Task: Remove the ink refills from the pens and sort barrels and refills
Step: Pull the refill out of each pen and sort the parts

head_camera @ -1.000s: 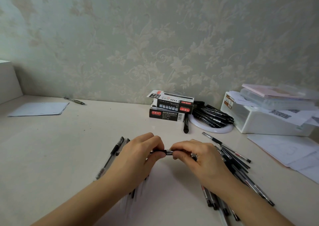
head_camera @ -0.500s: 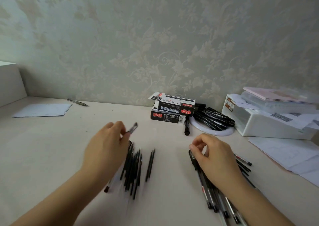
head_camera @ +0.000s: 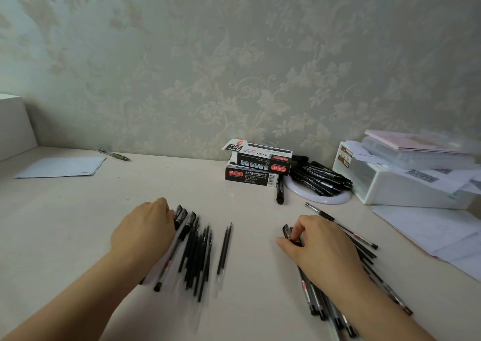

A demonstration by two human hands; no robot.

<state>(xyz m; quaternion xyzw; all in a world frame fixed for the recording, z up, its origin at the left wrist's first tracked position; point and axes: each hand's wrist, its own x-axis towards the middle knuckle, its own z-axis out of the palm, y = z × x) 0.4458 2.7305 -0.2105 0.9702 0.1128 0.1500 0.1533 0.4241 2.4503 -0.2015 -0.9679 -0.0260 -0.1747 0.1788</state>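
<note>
Right hand pinches the capped end of a pen at the top of the unopened pile, thumb and fingers curled round it. That pen's long axis runs back under the palm toward the person. Left hand rests on the barrels, its grip hidden. Refills lie just right of it, well apart from the right hand, across bare tabletop.

left hand: bare, no rings | right hand: bare, no rings | forearms: bare, unsleeved, no watch
</note>
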